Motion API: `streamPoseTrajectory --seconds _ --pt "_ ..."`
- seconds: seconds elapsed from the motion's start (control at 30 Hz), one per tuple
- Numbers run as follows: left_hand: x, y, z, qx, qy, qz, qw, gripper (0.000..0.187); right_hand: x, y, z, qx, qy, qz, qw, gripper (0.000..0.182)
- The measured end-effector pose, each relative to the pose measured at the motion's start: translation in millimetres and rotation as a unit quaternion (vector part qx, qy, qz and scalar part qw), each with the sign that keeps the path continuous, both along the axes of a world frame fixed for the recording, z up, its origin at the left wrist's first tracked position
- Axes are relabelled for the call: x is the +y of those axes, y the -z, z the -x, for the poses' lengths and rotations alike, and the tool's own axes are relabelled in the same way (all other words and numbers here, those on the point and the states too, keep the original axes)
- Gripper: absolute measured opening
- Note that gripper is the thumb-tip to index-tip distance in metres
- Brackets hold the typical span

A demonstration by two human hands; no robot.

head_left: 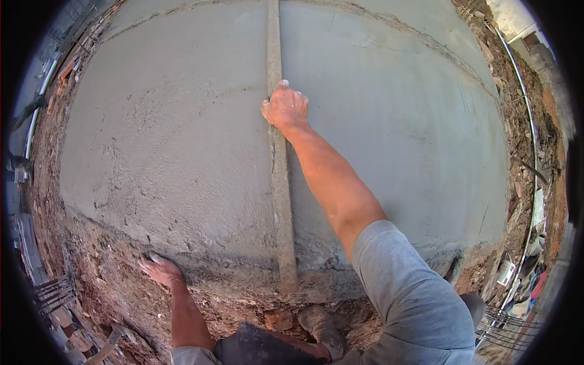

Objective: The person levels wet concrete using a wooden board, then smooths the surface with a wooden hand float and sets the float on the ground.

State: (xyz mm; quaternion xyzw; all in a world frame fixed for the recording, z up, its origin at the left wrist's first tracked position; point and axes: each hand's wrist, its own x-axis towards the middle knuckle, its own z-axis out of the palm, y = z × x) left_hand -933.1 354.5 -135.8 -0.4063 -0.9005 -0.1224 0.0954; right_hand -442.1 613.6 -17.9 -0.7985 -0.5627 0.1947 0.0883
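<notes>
A long, narrow screed board, coated in grey cement, lies across the wet concrete from the near edge to the top of the view. My right hand is closed around it partway along, with the arm stretched forward. Down at the lower left, my left hand is at the concrete's near edge, its fingers extended and apart from the board. Cement smears both hands. Left of the board the concrete looks rougher and pitted; to its right it is smoother.
Reddish soil with rubble borders the slab. A shoe stands on the soil below the board. Steel rods lie at the lower right, near a white bucket. A pale pipe runs along the right side.
</notes>
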Motion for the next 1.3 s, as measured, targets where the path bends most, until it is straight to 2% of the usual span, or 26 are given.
streamPoseTrajectory --seconds 0.07,0.2,0.27,0.3,0.37,0.43,0.47,0.57,0.67,0.7,0.8,0.9,0.97,1.07,1.1,1.2,1.3 --pt "4.0 -8.5 -5.1 -0.02 -0.004 0.003 1.0 0.062 -14.1 -3.9 -32.7 -0.01 0.023 0.005 1.0 0.071" --pt "0.8 17.4 28.9 0.015 0.009 0.012 1.0 0.067 -50.0 -5.6 -96.8 -0.005 0.053 0.019 0.998 0.074" --pt "4.0 20.6 34.9 0.007 0.007 -0.001 1.0 0.071 -68.6 -3.5 -126.9 -0.04 0.073 0.013 0.996 0.062" --pt "4.6 18.2 37.0 -0.031 0.007 0.015 0.999 0.073 -76.8 -3.4 -143.7 -0.058 0.084 0.01 0.995 0.056" --pt "5.8 -3.4 38.7 -0.1 0.007 0.053 0.994 0.076 -93.8 -2.4 -177.6 -0.071 0.099 0.009 0.993 0.059" --pt "0.6 -20.5 25.1 -0.105 -0.07 0.163 0.979 0.076 -109.2 -3.7 -204.9 -0.074 0.106 0.021 0.991 0.062" --pt "-0.9 -27.9 17.4 -0.096 -0.101 0.216 0.966 0.073 -114.3 -5.6 -218.9 -0.07 0.111 0.029 0.991 0.064" --pt "-33.3 -48.4 -61.5 -0.021 -0.016 0.2 0.979 0.069 -127.4 -10.6 -257.4 -0.049 0.139 0.038 0.988 0.067" --pt "-68.5 -48.0 -74.9 0.062 0.042 0.226 0.971 0.064 -145.3 -7.9 -296.4 -0.059 0.167 0.034 0.984 0.067" --pt "-80.1 -38.2 -60.6 0.103 0.024 0.229 0.968 0.061 -152.5 -4.2 -309.8 -0.063 0.177 0.031 0.982 0.067" --pt "-91.5 -71.4 -71.1 0.127 -0.032 0.25 0.959 0.06 -170.2 13.2 -355.4 -0.049 0.19 -0.012 0.98 0.065" --pt "-107.3 -95.0 -60.7 0.184 -0.025 0.277 0.943 0.059 -193.7 -8.3 -390.0 -0.02 0.196 0.063 0.978 0.07" --pt "-118.4 -115.6 -74.6 0.203 -0.025 0.271 0.94 0.06 -207.6 -6.4 -415.2 -0.023 0.204 0.058 0.977 0.07" --pt "-134.6 -162.2 -129.9 0.205 -0.057 0.355 0.91 0.06 -229.1 -0.9 -449.0 -0.019 0.214 0.053 0.975 0.069" --pt "-145.7 -166.5 -128.9 0.201 -0.009 0.315 0.927 0.061 -235.1 -0.8 -463.1 -0.019 0.217 0.049 0.975 0.069" --pt "-171.5 -171.2 -151.9 0.233 -0.037 0.335 0.912 0.06 -253.2 -2.5 -506.3 -0.023 0.217 0.057 0.974 0.068" --pt "-201.6 -175.9 -185.7 0.254 0.003 0.364 0.896 0.057 -272.9 -5.5 -557.5 -0.009 0.22 0.087 0.972 0.066"
